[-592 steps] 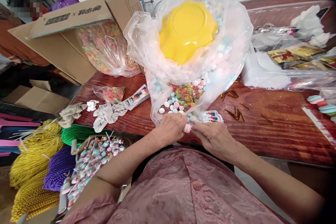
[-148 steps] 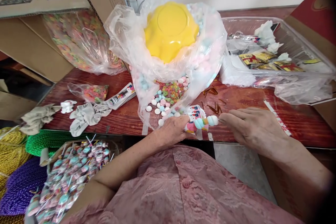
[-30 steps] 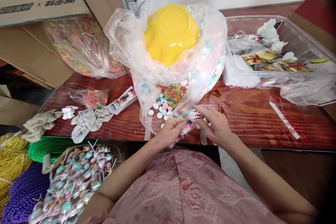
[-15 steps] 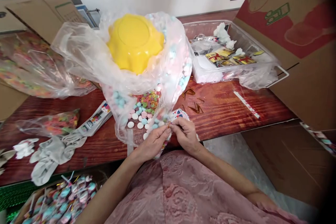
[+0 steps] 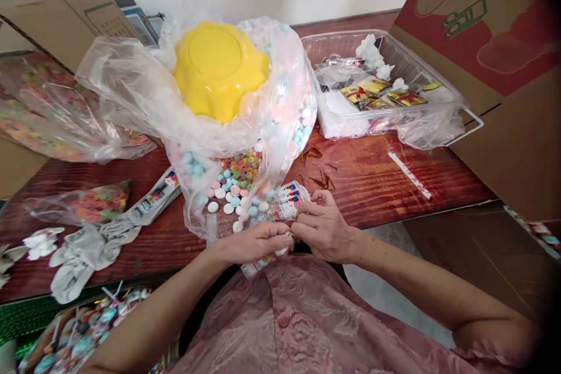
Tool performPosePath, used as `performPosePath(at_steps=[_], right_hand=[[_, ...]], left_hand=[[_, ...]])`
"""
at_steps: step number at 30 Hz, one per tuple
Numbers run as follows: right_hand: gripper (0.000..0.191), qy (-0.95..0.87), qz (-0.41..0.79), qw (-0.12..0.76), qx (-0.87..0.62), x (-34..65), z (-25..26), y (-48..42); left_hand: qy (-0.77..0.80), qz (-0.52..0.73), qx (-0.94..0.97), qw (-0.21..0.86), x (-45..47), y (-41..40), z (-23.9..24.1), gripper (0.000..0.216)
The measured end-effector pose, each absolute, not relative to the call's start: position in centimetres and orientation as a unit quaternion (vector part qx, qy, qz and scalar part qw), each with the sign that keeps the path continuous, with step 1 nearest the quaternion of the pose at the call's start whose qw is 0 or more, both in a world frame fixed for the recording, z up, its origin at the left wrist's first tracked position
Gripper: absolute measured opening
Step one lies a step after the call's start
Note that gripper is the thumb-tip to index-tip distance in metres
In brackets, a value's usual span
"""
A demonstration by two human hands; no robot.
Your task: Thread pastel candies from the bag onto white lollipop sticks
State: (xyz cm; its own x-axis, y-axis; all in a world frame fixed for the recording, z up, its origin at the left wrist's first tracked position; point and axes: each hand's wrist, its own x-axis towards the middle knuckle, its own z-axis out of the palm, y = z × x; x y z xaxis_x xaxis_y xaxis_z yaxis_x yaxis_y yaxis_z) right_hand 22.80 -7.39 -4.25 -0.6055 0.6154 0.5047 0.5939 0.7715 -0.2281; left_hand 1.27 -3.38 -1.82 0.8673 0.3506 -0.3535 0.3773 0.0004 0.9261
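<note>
My left hand [image 5: 258, 241] is closed around the top of a small clear candy bag [image 5: 254, 266], whose printed lower part hangs below the fingers with colourful sweets inside. Fingertips of my right hand [image 5: 326, 227] pinch at the bag's gathered neck, touching the left fingertips. They close on a thin gold twist tie, mostly hidden by the fingers. Just beyond the hands lies a stack of flat printed bags [image 5: 289, 197]. Round white, pink and blue candies [image 5: 234, 201] and small ring candies [image 5: 245, 169] lie in the mouth of a large clear bag [image 5: 280, 146].
An upturned yellow bowl [image 5: 221, 70] rests on the large bag. Bent gold ties [image 5: 322, 180] lie on the red-brown table [image 5: 363, 175]. A clear tray [image 5: 346, 123] of packets stands back right, beside a cardboard box [image 5: 495, 128]. Grey gloves [image 5: 92, 251] lie left, above a box of wrapped candies [image 5: 83, 333].
Both hands have come closer to my body with the small bag, and my right elbow has swung outward. The stack of printed bags is now more exposed. The view has shifted slightly.
</note>
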Motion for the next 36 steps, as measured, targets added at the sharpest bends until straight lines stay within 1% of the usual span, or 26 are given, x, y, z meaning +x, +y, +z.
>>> performPosePath(at_steps=[1,3,4,5,6,7,8,9,10,11,12,13,15,17,18,20,23,26,28,30,32,36], right_hand=[[0.026,-0.883,0.063,0.287,-0.367,22.6,-4.3,-7.5],[0.030,-0.837,0.202,0.285,-0.421,22.2,-4.5,-7.5],[0.033,-0.802,0.289,0.283,-0.440,22.0,-4.6,-7.5],[0.035,-0.761,0.375,0.277,-0.451,22.0,-4.8,-7.2],[0.037,-0.722,0.447,0.269,-0.454,22.1,-4.9,-6.9],[0.038,-0.691,0.496,0.265,-0.454,22.4,-4.9,-6.4],[0.039,-0.671,0.518,0.268,-0.459,22.8,-4.9,-5.7],[0.038,-0.666,0.508,0.279,-0.469,23.5,-4.7,-4.8],[0.037,-0.673,0.467,0.296,-0.491,24.2,-4.6,-3.8],[0.034,-0.683,0.396,0.315,-0.527,24.9,-4.3,-2.7],[0.030,-0.699,0.299,0.316,-0.568,25.6,-4.1,-1.6],[0.027,-0.719,0.198,0.276,-0.606,26.0,-3.9,-0.6],[0.026,-0.760,0.063,0.139,-0.632,26.2,-3.8,1.1],[0.027,-0.785,0.013,0.042,-0.618,25.5,-4.3,2.0],[0.028,-0.791,0.007,0.021,-0.611,25.0,-4.7,2.3],[0.028,-0.793,0.004,0.013,-0.609,24.1,-5.6,2.5],[0.027,-0.788,-0.011,0.007,-0.615,23.6,-6.5,2.5],[0.026,-0.786,-0.023,0.005,-0.618,24.0,-6.0,2.4],[0.025,-0.785,-0.035,0.019,-0.619,24.3,-5.0,1.7],[0.022,-0.795,-0.056,0.066,-0.601,24.2,-4.2,0.5],[0.019,-0.824,-0.075,0.137,-0.545,23.6,-4.0,-1.2],[0.026,-0.868,-0.058,0.237,-0.432,21.8,-4.7,-4.2]], left_hand=[[0.279,0.008,0.790,0.545,1.5,-3.7,-1.5,0.031],[0.309,0.041,0.902,0.297,1.7,-4.5,-1.0,0.024],[0.313,0.053,0.928,0.194,1.8,-4.9,-1.0,0.023],[0.313,0.064,0.940,0.116,1.7,-5.3,-1.0,0.024],[0.314,0.079,0.944,0.065,1.6,-5.5,-1.1,0.025],[0.320,0.099,0.942,0.038,1.4,-5.6,-1.4,0.025],[0.336,0.122,0.933,0.036,1.2,-5.6,-1.6,0.026],[0.360,0.146,0.920,0.056,1.0,-5.5,-1.9,0.027],[0.385,0.169,0.902,0.098,0.9,-5.3,-2.1,0.029],[0.406,0.189,0.881,0.154,0.8,-5.0,-2.3,0.031],[0.423,0.208,0.854,0.220,0.8,-4.8,-2.5,0.032],[0.433,0.225,0.824,0.288,0.9,-4.6,-2.6,0.034],[0.443,0.254,0.751,0.419,1.2,-4.3,-2.8,0.036],[0.457,0.274,0.658,0.532,1.6,-4.1,-3.0,0.036],[0.467,0.284,0.606,0.578,1.7,-4.1,-3.1,0.036],[0.488,0.302,0.509,0.641,1.8,-4.0,-3.4,0.035],[0.504,0.318,0.419,0.685,1.5,-4.0,-3.8,0.037],[0.497,0.323,0.367,0.717,1.1,-3.9,-3.8,0.041],[0.484,0.332,0.336,0.736,1.1,-3.7,-3.5,0.044],[0.462,0.343,0.323,0.751,1.3,-3.6,-3.0,0.045],[0.437,0.345,0.331,0.762,1.8,-3.4,-2.4,0.044],[0.413,0.336,0.359,0.767,2.7,-3.1,-1.6,0.040]])
